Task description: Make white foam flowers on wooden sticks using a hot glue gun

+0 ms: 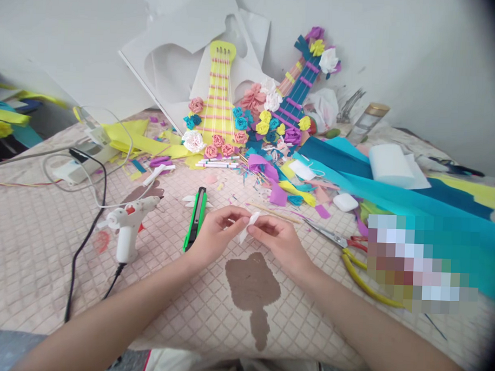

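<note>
Both hands meet over the middle of the table, pinching a small twisted piece of white paper (250, 228) between them. My left hand (225, 230) has thumb and fingers closed on its left side. My right hand (276, 235) grips the same piece from the right, fingers curled. Just left of my left hand lies a green and black utility knife (196, 219). Small white paper pieces (190, 201) are beside the knife. Below the hands, a brown patch (253, 283) shows on the quilted table cover.
A white glue gun (128, 230) with a black cord is at left. Scissors (338, 240) lie at right, near teal paper (377, 198). Behind stand a yellow paper guitar (220, 98) and a blue one (299, 95), with colourful scraps around them.
</note>
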The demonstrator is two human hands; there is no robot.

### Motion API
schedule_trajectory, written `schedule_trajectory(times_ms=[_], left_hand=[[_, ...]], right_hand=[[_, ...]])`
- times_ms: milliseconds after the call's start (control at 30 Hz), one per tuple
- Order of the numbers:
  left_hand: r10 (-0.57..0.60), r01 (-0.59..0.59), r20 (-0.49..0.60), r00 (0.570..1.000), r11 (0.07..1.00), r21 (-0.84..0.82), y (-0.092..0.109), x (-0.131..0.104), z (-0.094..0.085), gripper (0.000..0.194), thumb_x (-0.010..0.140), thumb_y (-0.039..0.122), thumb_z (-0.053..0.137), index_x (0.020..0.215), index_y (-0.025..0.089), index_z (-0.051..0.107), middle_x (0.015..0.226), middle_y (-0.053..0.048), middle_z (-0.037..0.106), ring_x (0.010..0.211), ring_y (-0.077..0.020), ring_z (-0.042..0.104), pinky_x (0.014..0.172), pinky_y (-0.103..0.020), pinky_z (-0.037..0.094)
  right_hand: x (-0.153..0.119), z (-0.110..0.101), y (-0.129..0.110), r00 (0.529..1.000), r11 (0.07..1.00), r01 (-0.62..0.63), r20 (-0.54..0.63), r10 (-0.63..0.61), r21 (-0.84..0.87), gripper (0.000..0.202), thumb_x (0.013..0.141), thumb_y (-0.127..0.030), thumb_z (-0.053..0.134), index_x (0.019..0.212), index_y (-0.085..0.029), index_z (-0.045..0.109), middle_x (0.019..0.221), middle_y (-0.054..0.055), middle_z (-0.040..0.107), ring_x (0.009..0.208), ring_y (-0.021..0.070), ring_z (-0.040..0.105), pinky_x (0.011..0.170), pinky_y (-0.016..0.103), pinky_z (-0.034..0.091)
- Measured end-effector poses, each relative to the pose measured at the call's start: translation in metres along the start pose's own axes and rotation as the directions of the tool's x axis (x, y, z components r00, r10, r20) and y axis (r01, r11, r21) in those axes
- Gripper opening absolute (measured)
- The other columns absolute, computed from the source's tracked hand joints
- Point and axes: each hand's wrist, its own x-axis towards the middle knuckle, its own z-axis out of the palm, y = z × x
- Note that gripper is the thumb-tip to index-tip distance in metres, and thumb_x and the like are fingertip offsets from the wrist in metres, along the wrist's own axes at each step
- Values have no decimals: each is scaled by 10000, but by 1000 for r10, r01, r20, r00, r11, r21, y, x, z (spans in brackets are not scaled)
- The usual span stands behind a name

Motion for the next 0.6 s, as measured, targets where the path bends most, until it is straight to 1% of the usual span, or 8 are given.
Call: schedule_trajectory(times_ms=[133, 300, 400, 500, 600], left_hand=[[-1, 1, 20, 1000, 1000, -15, 1, 0, 0, 96, 754, 234, 610, 761, 156, 666, 770, -27, 650, 729, -129, 567, 669, -242, 441], [-53, 51, -15, 998, 992, -111, 3, 0, 0, 151, 780, 267, 580, 863, 166, 656, 767, -9, 620, 606, -86, 514, 575, -214, 428], [-73, 76, 35, 997, 992, -96, 5, 0, -1, 134, 753, 252, 613, 831, 152, 655, 773, -12, 628, 670, -97, 544, 631, -214, 442], [-85, 89, 72, 994, 994, -62, 7, 0, -1, 144, 746, 254, 622, 832, 141, 647, 805, -28, 646, 751, -124, 581, 701, -238, 458], [-73, 74, 77, 994, 997, -21, 6, 0, 0, 162, 762, 271, 605, 845, 135, 635, 796, -41, 646, 719, -135, 596, 668, -252, 468]], right_hand=[[0, 0, -1, 1000, 1000, 6, 5, -6, -25, 158, 669, -318, 692, 709, -179, 628, 670, -23, 609, 634, 111, 558, 628, 257, 426], [-1, -1, -1, 999, 1000, 19, 31, -19, -9, 171, 679, -334, 690, 731, -179, 638, 702, -7, 633, 658, 123, 576, 652, 269, 440], [-1, -2, -1, 1000, 1000, 13, 22, -13, 2, 168, 671, -321, 700, 750, -183, 646, 712, -4, 643, 673, 128, 585, 663, 271, 450], [0, -2, -1, 1000, 1000, 9, 18, -9, -1, 189, 673, -325, 696, 799, -187, 664, 783, 16, 666, 737, 151, 603, 706, 292, 462], [0, -2, -2, 999, 1000, 27, 32, -27, -4, 204, 684, -327, 689, 839, -194, 686, 849, 31, 680, 805, 168, 610, 768, 313, 463]])
